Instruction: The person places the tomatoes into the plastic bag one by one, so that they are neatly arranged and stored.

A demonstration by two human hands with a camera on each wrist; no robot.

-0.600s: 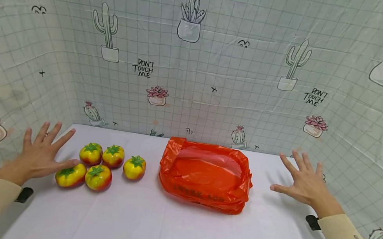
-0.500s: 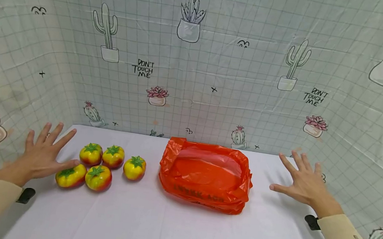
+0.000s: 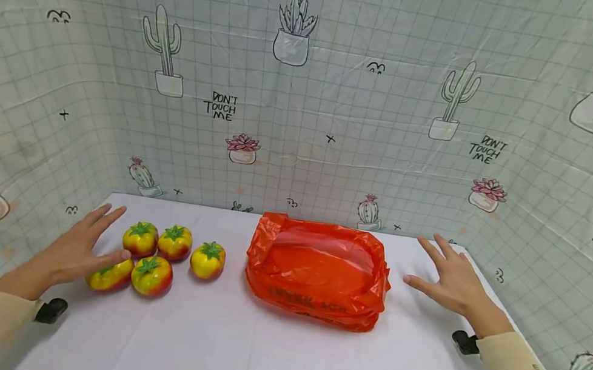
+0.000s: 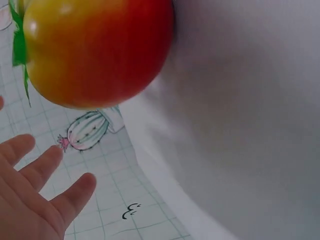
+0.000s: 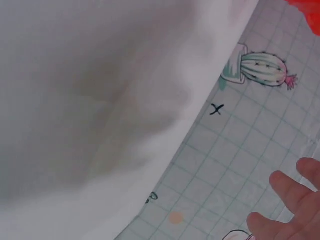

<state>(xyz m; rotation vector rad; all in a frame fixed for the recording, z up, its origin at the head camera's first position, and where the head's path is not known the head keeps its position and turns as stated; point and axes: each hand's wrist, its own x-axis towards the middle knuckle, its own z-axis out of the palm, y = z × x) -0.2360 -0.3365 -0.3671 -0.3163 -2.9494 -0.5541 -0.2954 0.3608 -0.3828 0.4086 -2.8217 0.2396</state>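
"Where do the fruits lie?"

"All five sit on the inner side of the left hand; its thumb overlaps the nearest one, though I can't tell if they touch. The red bag is near the right hand, on its inner side."

"Holding anything?"

"Neither, it seems; fingers are spread."

"Handling advice?"

"I'd cup one by its sides; glossy skin could slip, and neighbours might roll."

"Surroundings?"

"White tabletop beneath both hands, cactus-print sheet beyond and outside them."
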